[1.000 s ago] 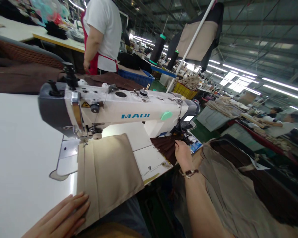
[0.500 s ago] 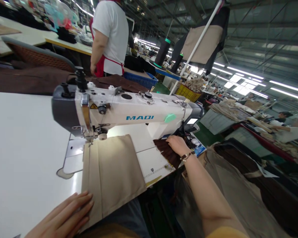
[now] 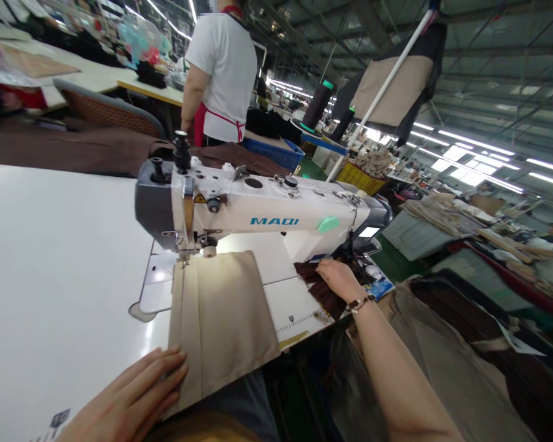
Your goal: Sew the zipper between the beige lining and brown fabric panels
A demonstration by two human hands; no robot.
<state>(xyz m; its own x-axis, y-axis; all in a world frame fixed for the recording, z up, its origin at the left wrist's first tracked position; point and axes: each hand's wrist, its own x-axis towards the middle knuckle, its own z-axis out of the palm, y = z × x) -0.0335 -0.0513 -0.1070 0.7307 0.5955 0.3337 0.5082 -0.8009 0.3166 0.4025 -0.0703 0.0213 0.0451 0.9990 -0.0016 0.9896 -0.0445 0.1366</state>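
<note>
A beige fabric panel with a folded band along its left side lies on the machine bed. Its far left corner is under the needle area of the white sewing machine. My left hand rests flat on the panel's near left edge, fingers stretched out. Beside the machine's pillar, my right hand has its fingers curled on dark brown fabric strips, which look gathered under it. The fingertips are partly hidden, but they appear to grip the strips.
The white tabletop stretches left. Brown cloth lies behind the machine. A person in a white shirt stands beyond, near a blue crate. Thread cones and a slanted pole rise behind. Draped fabric is at right.
The view has swung left, so the machine appears farther right. My left hand stays on the panel. Under my right hand the brown strips look a little more bunched.
</note>
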